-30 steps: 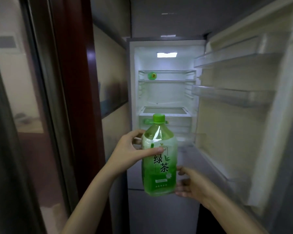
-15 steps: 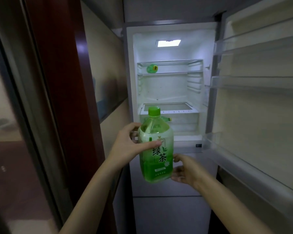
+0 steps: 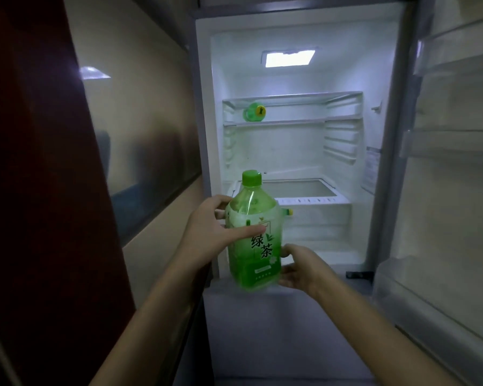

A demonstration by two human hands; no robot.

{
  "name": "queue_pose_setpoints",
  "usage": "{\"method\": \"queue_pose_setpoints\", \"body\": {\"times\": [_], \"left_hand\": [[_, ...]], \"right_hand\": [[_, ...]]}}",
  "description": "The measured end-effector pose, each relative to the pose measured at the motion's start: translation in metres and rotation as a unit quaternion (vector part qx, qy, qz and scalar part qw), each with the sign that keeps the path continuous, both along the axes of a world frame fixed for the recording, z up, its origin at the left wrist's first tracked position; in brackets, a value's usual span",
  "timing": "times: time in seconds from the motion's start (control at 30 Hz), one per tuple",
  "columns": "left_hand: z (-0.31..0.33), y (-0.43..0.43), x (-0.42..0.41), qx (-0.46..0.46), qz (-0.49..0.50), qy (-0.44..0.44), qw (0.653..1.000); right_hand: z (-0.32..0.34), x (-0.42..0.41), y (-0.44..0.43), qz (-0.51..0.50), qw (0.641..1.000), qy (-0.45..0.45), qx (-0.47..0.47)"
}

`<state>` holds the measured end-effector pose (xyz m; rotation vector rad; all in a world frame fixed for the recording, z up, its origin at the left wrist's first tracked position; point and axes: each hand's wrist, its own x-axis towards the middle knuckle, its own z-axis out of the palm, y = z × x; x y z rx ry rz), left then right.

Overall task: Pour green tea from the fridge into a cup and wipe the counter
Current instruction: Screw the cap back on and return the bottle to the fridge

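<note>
Clearly mid-fetch: green tea bottle [image 3: 253, 235] upright just in front of the open fridge [image 3: 290, 151], left hand [image 3: 215, 232] wrapped round its shoulder, right hand [image 3: 299, 270] cupping its base. Next: shut door, carry to cup, uncap.

The clear plastic bottle of green liquid with a green cap [image 3: 253, 235], at the centre of the frame, carries a label reading 绿茶. The white sticker [image 3: 372, 171] on the fridge's right inner wall bears print too small to read.
</note>
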<state>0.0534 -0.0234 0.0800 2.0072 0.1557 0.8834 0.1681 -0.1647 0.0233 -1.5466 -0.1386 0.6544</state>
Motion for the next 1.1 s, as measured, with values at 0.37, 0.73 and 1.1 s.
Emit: {"method": "queue_pose_setpoints", "body": {"times": [0.37,0.73,1.1], "left_hand": [[0.04,0.046,0.148,0.124,0.073,0.021,0.989],[0.035,0.096,0.261,0.074,0.067,0.016,0.995],[0.03,0.133,0.352,-0.029,0.046,-0.081,0.995]], "right_hand": [[0.02,0.135,0.07,-0.021,0.998,-0.019,0.05],[0.021,0.234,0.108,-0.055,0.996,-0.021,0.064],[0.037,0.32,0.152,-0.039,0.996,-0.061,0.059]]}}
